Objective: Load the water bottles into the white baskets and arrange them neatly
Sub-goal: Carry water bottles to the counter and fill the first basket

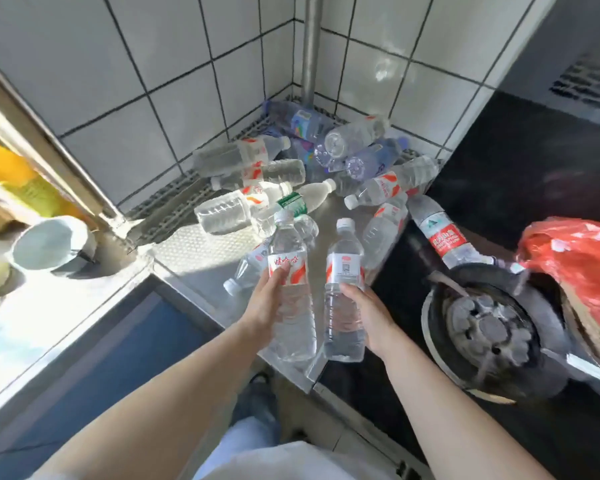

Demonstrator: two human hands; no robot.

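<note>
Bottles mostly lie heaped in the counter corner, my left hand and right hand each wrapped round one upright, no white baskets in view, so I judge loading barely begun.

Bottle pile on the counter in the corner, stove burner to its right.

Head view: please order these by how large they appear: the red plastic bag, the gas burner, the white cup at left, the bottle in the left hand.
1. gas burner
2. red plastic bag
3. bottle in the left hand and white cup: unsure, since the bottle is nearer to the camera.
</note>
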